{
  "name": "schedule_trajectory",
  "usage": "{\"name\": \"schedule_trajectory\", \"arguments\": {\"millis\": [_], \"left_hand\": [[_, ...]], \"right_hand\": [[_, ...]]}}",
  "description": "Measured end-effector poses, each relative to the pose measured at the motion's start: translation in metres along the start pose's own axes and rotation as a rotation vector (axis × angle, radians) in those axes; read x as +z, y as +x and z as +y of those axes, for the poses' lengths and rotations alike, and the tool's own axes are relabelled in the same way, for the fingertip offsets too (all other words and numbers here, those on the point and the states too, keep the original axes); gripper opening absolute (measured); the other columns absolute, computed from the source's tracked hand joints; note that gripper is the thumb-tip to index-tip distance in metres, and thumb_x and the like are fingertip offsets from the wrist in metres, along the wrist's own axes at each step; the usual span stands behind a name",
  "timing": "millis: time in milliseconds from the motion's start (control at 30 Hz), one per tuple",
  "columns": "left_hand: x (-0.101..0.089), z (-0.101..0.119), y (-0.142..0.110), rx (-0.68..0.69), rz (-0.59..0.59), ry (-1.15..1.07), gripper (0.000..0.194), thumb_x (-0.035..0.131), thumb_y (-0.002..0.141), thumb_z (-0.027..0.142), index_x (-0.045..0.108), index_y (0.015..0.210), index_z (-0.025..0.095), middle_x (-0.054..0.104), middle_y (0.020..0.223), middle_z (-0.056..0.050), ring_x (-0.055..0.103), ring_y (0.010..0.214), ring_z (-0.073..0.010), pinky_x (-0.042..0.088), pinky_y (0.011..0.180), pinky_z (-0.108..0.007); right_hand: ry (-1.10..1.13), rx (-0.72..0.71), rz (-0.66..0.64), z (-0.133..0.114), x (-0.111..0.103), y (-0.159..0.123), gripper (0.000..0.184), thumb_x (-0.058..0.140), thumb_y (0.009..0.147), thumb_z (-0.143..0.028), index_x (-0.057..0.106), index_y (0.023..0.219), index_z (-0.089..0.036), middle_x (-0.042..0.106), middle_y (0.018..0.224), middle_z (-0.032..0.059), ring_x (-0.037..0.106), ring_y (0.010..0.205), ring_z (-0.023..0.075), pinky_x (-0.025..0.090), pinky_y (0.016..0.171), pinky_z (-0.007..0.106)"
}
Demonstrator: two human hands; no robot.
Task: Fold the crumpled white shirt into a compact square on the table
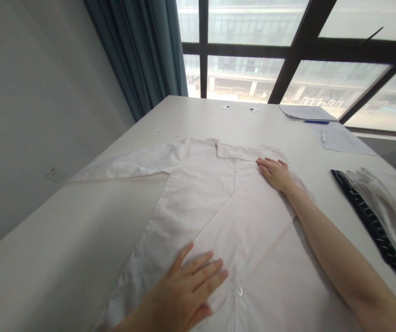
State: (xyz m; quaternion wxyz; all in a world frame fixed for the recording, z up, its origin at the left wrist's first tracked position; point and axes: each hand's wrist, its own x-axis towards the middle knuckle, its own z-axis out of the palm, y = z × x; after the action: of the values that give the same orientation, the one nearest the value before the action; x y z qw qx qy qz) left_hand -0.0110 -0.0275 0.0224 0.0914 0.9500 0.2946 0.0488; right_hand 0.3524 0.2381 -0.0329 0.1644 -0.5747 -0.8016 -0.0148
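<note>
A white long-sleeved garment (184, 198) with a collar lies spread on the white table, its left sleeve stretched out toward the wall. A diagonal fold edge crosses its front, and a small pale button or tag shows low on the middle seam. My left hand (187, 288) rests flat on the lower front with its fingers spread. Near the collar, my right hand (274, 174) lies palm down on the upper front, fingers stretched out. Neither hand grips the cloth. The right side of the garment is partly covered by my right forearm.
On the right of the white table (90, 240) lie folded white cloths (388, 198) on a black patterned one (367, 221). Papers (343, 138) and a blue pen (316, 122) are at the back right. A blue curtain (149, 50) and windows stand behind.
</note>
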Motion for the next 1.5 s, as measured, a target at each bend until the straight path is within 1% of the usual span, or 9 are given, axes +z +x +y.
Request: {"name": "schedule_trajectory", "arguments": {"millis": [133,333,533,600,700,800,1033,1167,1500], "left_hand": [[0.007,-0.001,-0.002,-0.042,0.056,0.058,0.063,0.054,0.083,0.005,0.045,0.141,0.029,0.043,0.15,0.007,0.029,0.142,-0.0168,-0.011,0.119,-0.039],[0.009,-0.002,-0.005,-0.012,0.038,0.096,0.069,0.063,0.085,0.024,0.035,0.147,0.035,0.029,0.158,0.002,0.022,0.146,-0.023,-0.002,0.12,-0.043],[0.009,0.0,-0.004,-0.027,-0.005,0.135,0.072,0.062,0.087,0.032,0.029,0.151,0.03,0.024,0.159,-0.002,0.019,0.147,-0.0235,-0.003,0.119,-0.043],[0.009,0.001,-0.005,-0.04,-0.016,0.133,0.072,0.062,0.087,0.032,0.028,0.151,0.028,0.023,0.16,-0.003,0.018,0.147,-0.0237,0.0,0.12,-0.043],[0.01,0.002,-0.005,-0.054,-0.021,0.125,0.073,0.062,0.088,0.031,0.027,0.151,0.029,0.02,0.16,-0.003,0.017,0.147,-0.0242,0.004,0.12,-0.045],[0.009,0.002,-0.005,-0.062,-0.033,0.11,0.073,0.061,0.089,0.031,0.025,0.152,0.03,0.02,0.161,-0.002,0.018,0.147,-0.0244,0.007,0.12,-0.045],[0.009,0.0,-0.005,-0.046,-0.043,0.096,0.074,0.063,0.088,0.034,0.026,0.152,0.029,0.022,0.16,-0.004,0.018,0.147,-0.0253,0.005,0.12,-0.046],[0.01,0.0,-0.006,-0.044,-0.036,0.095,0.072,0.063,0.088,0.034,0.028,0.151,0.029,0.023,0.159,-0.004,0.019,0.147,-0.0249,0.005,0.12,-0.045],[0.006,0.0,-0.004,-0.075,-0.089,-0.011,0.072,0.062,0.089,0.029,0.026,0.151,0.031,0.021,0.16,-0.002,0.018,0.147,-0.0243,0.014,0.12,-0.048]], "right_hand": [[0.022,-0.02,0.037,-0.001,0.001,0.0,0.039,0.034,0.098,-0.034,0.061,0.125,-0.023,0.062,0.132,0.0055,0.052,0.128,0.0251,0.037,0.105,0.05],[0.018,-0.082,0.076,-0.013,-0.011,-0.001,0.038,0.036,0.096,-0.026,0.064,0.118,-0.016,0.065,0.126,0.0132,0.057,0.12,0.0252,0.038,0.105,0.046],[0.065,-0.222,0.031,-0.085,-0.02,-0.046,0.043,0.035,0.099,-0.03,0.049,0.137,-0.016,0.052,0.143,0.0128,0.042,0.136,0.0237,0.033,0.11,0.045],[0.092,-0.284,-0.017,-0.114,-0.022,-0.073,0.047,0.038,0.099,-0.035,0.042,0.143,-0.018,0.05,0.144,0.0102,0.041,0.137,0.0201,0.037,0.109,0.04],[0.125,-0.362,-0.154,-0.136,-0.027,-0.105,0.053,0.036,0.1,-0.041,0.031,0.15,-0.023,0.041,0.152,0.0067,0.032,0.142,0.0217,0.03,0.114,0.046],[0.093,-0.305,-0.197,-0.123,-0.031,-0.116,0.054,0.033,0.101,-0.044,0.026,0.152,-0.027,0.036,0.154,0.0045,0.028,0.143,0.0233,0.028,0.114,0.049],[-0.084,-0.023,-0.106,-0.031,-0.024,-0.098,0.056,0.03,0.099,-0.05,0.031,0.151,-0.029,0.035,0.155,0.0045,0.031,0.142,0.025,0.032,0.112,0.05],[-0.138,0.058,-0.08,0.005,-0.021,-0.087,0.057,0.029,0.098,-0.051,0.036,0.149,-0.025,0.037,0.153,0.0078,0.033,0.141,0.0257,0.032,0.112,0.049],[-0.123,0.053,0.047,0.011,-0.024,-0.08,0.051,0.03,0.098,-0.041,0.051,0.136,-0.014,0.05,0.143,0.0162,0.045,0.134,0.027,0.035,0.108,0.049]]}}
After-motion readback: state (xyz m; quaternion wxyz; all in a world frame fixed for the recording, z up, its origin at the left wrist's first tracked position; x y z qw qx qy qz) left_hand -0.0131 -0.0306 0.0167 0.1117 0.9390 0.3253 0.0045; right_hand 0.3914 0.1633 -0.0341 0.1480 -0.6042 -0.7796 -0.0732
